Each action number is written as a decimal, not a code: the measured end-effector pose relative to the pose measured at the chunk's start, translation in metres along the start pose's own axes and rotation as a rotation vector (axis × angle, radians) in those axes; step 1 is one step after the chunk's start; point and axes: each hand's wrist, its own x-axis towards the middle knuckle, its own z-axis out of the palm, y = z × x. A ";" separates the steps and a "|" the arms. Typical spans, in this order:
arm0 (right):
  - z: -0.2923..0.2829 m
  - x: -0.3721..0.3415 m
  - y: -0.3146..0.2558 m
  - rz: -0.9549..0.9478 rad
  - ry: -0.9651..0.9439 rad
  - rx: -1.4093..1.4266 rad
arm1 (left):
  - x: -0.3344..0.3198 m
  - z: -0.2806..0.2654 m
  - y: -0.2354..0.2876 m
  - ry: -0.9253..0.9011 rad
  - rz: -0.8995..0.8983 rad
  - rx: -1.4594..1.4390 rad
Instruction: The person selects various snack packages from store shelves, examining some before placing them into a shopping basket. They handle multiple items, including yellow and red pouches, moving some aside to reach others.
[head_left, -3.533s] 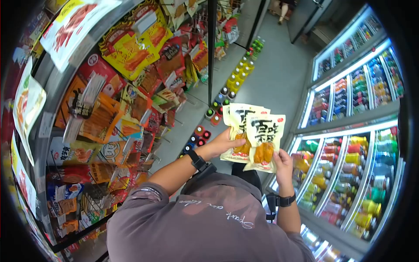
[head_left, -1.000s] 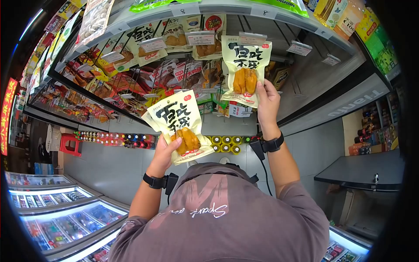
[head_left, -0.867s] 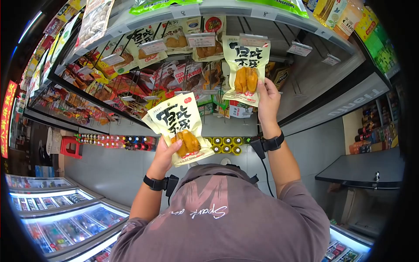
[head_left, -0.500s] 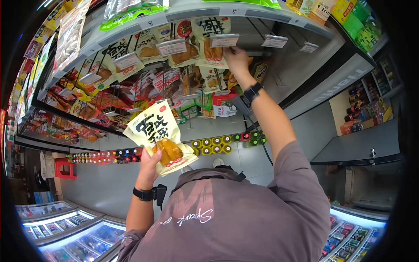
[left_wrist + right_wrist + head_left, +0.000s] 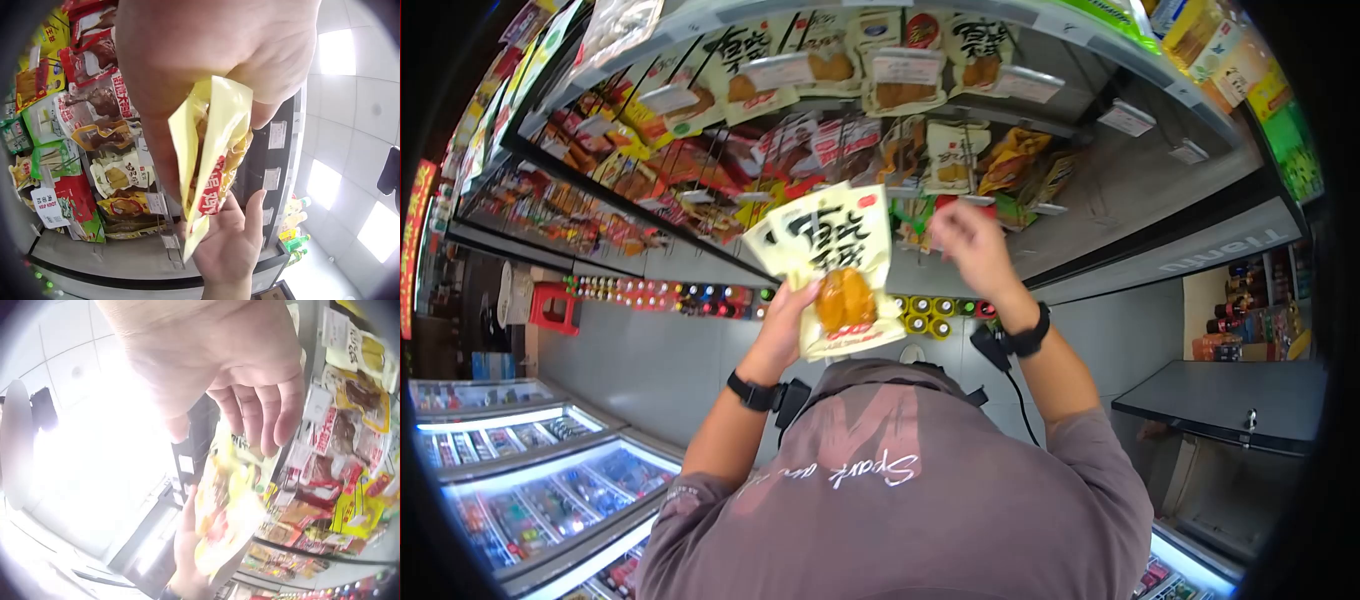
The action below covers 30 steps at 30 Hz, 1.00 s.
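Observation:
In the head view my left hand (image 5: 780,322) grips cream snack packets (image 5: 846,300) with golden meat pieces showing; a second packet (image 5: 772,238) peeks out behind the front one. The left wrist view shows the packet (image 5: 209,175) edge-on below my palm. My right hand (image 5: 972,248) is in the air to the right of the packets, in front of the lower rack, holding nothing. Its fingers (image 5: 250,412) hang loosely bent in the right wrist view. On the upper rack, a matching cream packet (image 5: 978,50) hangs from a peg behind a price tag.
Hanging racks hold many other snack packets (image 5: 815,140). Metal pegs with price tags (image 5: 1127,117) stick out toward me. Yellow-capped bottles (image 5: 920,305) stand on the floor below. Lit drink coolers (image 5: 570,490) are at lower left, a dark table (image 5: 1220,400) at right.
My right hand brought a cream packet to the upper rack's peg, let it go and came back down empty. My left hand, still gripping its packets, has shifted right in the head view.

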 end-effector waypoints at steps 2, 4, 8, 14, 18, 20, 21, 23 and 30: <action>0.024 -0.026 0.003 -0.029 -0.116 -0.135 | 0.008 0.014 -0.002 -0.011 0.025 0.091; 0.035 -0.038 0.010 0.036 -0.062 -0.009 | 0.015 0.027 -0.001 -0.051 0.046 0.175; 0.028 -0.047 0.033 0.097 0.065 0.152 | 0.024 0.034 -0.008 -0.124 0.065 0.246; 0.020 -0.055 0.024 0.049 0.211 0.324 | 0.028 0.036 -0.015 -0.118 0.011 0.146; -0.003 -0.045 0.019 -0.067 0.360 0.262 | 0.026 0.030 -0.014 -0.056 0.003 0.075; -0.021 -0.028 0.012 -0.137 0.500 0.216 | 0.024 0.024 -0.012 -0.036 0.006 0.089; -0.032 -0.019 0.007 -0.160 0.560 0.178 | 0.023 0.021 -0.011 -0.026 0.011 0.094; -0.050 0.000 0.012 -0.215 0.562 0.181 | 0.018 0.016 -0.010 -0.017 0.017 0.098; -0.048 0.015 0.012 -0.346 0.584 0.174 | 0.004 0.004 -0.006 0.106 0.037 0.117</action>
